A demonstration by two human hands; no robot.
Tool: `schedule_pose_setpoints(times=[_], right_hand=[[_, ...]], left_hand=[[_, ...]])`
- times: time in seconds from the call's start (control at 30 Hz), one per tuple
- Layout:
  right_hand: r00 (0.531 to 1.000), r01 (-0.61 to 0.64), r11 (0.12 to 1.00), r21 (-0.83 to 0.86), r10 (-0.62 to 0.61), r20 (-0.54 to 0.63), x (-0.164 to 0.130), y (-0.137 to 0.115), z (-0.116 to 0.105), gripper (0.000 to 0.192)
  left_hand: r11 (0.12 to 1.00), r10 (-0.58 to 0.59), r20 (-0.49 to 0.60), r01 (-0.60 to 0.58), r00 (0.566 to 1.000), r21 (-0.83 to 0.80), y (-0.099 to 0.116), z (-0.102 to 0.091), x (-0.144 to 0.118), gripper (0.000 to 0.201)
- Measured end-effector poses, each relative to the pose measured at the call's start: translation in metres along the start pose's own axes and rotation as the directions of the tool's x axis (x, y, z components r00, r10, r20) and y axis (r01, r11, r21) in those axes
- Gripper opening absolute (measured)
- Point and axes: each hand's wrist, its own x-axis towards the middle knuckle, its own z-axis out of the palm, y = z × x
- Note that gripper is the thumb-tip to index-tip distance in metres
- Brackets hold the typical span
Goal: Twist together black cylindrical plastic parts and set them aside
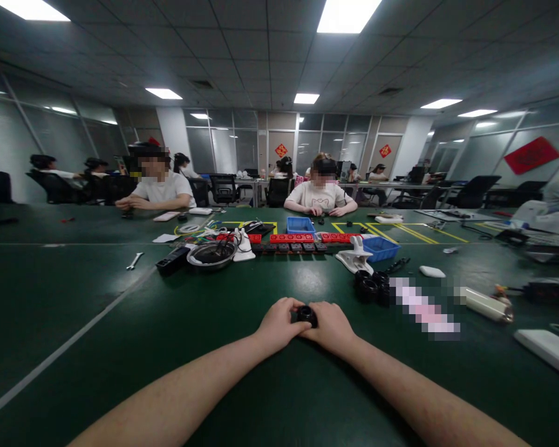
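Note:
A small black round part with a ring-shaped top point(306, 315) is between my two hands, low over the green table point(205, 385). My left hand point(279, 323) grips it from the left, thumb in front and fingers behind. From the other side my right hand point(330, 326) closes on the same part. Its exact kind is too small to make out. Several similar black round parts point(370, 287) stand together to the right, beyond my right hand.
Behind my hands run red and black socket strips point(291, 238), blue bins point(381, 248), a white clamp point(354, 254) and a round metal tray point(210, 256). A wrench point(135, 261) lies left, a cream cylinder point(487, 304) right. Two people sit across the table.

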Motion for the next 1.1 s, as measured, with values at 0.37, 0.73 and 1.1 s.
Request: schedule_pose_setpoints(times=[0.37, 0.73, 1.1], right_hand=[[0.937, 0.064, 0.767, 0.638, -0.266, 0.225, 0.005, 0.027, -0.011, 0.029], [0.948, 0.033, 0.796, 0.605, -0.216, 0.233, 0.006, 0.027, -0.009, 0.023], [0.999, -0.011, 0.994, 0.106, 0.006, 0.045, 0.0, 0.007, 0.003, 0.029]], left_hand=[[0.997, 0.058, 0.18, -0.049, 0.982, -0.055, 0.004, -0.015, 0.002, 0.033], [0.999, 0.043, 0.173, -0.037, 0.984, -0.038, 0.006, -0.015, 0.002, 0.032], [0.998, 0.001, 0.033, -0.003, 0.999, 0.061, 0.007, -0.001, -0.002, 0.029]])
